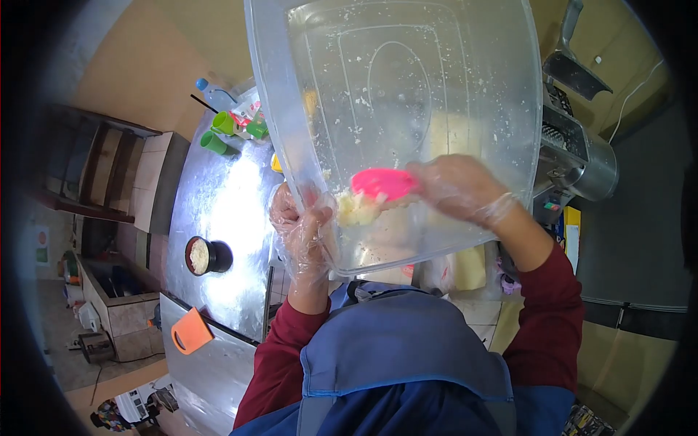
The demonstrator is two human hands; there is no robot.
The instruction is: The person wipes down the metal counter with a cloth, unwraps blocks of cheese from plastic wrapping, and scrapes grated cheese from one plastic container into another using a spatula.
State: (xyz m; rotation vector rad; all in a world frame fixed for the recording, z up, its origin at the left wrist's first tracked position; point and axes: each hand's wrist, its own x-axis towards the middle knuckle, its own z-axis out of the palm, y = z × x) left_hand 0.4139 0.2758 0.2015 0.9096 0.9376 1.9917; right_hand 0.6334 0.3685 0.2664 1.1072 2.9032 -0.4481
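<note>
A large clear plastic bin (392, 94) is tilted so that its inside faces me, with white crumbs stuck over its bottom. My left hand (302, 229), in a clear plastic glove, is closed around the near left corner of its rim. In my gloved right hand (465, 190), slightly blurred, is a pink oval plastic tool (382, 184); its exact kind is unclear. Its edge touches a clump of white crumbly food (358, 208) gathered in the corner, beside my left hand.
On the metal table (243, 189) at left stand a dark bowl (207, 256) of white crumbly food, green cups (217, 143) and a bottle (214, 93). An orange cutting board (190, 332) lies nearer. A metal grating machine (582, 156) and a dark scoop (578, 69) are at right.
</note>
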